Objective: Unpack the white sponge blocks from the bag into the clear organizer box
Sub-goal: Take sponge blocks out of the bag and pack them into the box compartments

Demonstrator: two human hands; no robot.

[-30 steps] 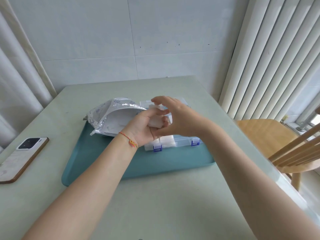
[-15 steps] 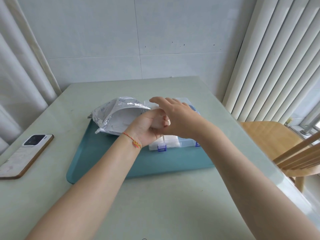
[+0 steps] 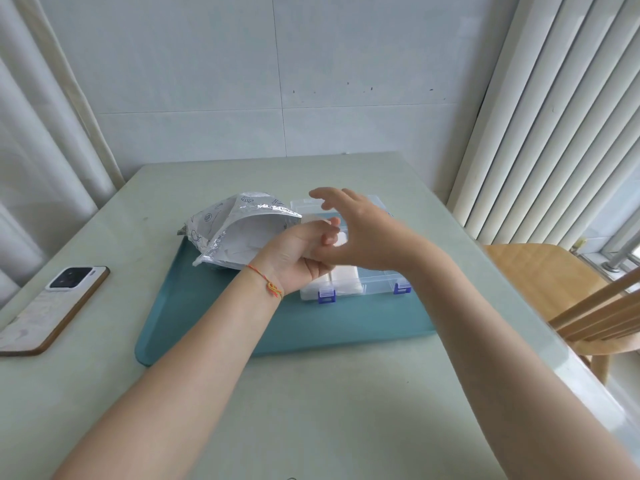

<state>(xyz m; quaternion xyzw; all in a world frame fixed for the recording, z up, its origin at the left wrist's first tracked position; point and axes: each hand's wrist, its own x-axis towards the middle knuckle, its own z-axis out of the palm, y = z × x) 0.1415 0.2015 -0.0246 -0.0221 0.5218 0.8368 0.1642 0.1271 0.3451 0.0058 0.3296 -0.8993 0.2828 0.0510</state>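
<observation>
A silver foil bag (image 3: 239,230) lies on its side at the back left of a teal tray (image 3: 214,323), its mouth facing right. The clear organizer box (image 3: 379,284) with blue latches stands to its right on the tray, and white sponge blocks (image 3: 346,278) fill its front left compartments. My left hand (image 3: 294,258) hovers between bag and box, fingers curled round a white sponge block (image 3: 341,239), mostly hidden. My right hand (image 3: 363,233) is over the box just beside the left, fingers spread and raised; its thumb is hidden.
A phone (image 3: 52,306) lies face down near the table's left edge. A wooden chair (image 3: 554,289) stands at the right, beside vertical blinds. The wall is close behind the table.
My right hand, which was cupped over the left hand and the sponge block, has lifted and spread its fingers. The left hand has stayed in place.
</observation>
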